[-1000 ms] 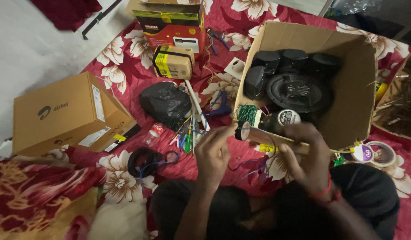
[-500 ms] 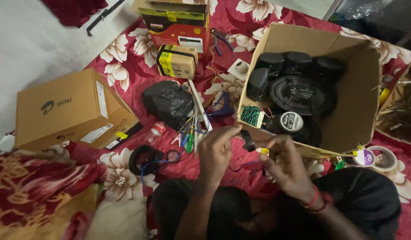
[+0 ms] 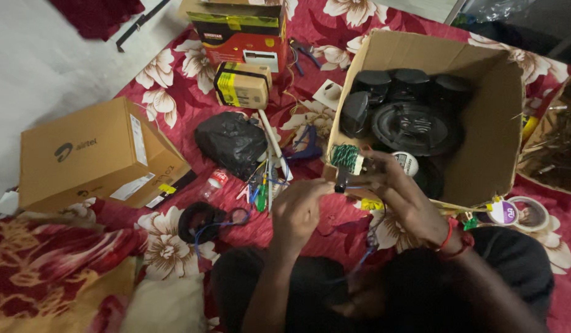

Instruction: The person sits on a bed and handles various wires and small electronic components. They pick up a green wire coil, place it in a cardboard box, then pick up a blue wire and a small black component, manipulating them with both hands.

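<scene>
Both my hands meet over the flowered red cloth, just in front of an open cardboard box (image 3: pixel 495 123). My left hand (image 3: pixel 301 206) pinches the lower side of a small black cylindrical part (image 3: pixel 341 180). Curled over that same part from the right is my right hand (image 3: pixel 399 188), with a red thread band at the wrist. Thin blue wires (image 3: pixel 362 262) hang down from the part toward my lap. Inside the box lie black round speakers (image 3: pixel 415 126) and a green-wound coil (image 3: pixel 345 157).
A closed brown carton (image 3: pixel 94 157) sits at left. A black plastic bag (image 3: pixel 231 143), a red-and-yellow box (image 3: pixel 242 37), a small yellow-taped box (image 3: pixel 241 85), a white tube with loose tools (image 3: pixel 267 179) and black tape with blue wire (image 3: pixel 199 223) lie about. Tape rolls (image 3: pixel 520 213) rest at right.
My right hand has moved up and left from the long cardboard tube to the small black part. My left hand stayed close by at the part. The tube is no longer in view.
</scene>
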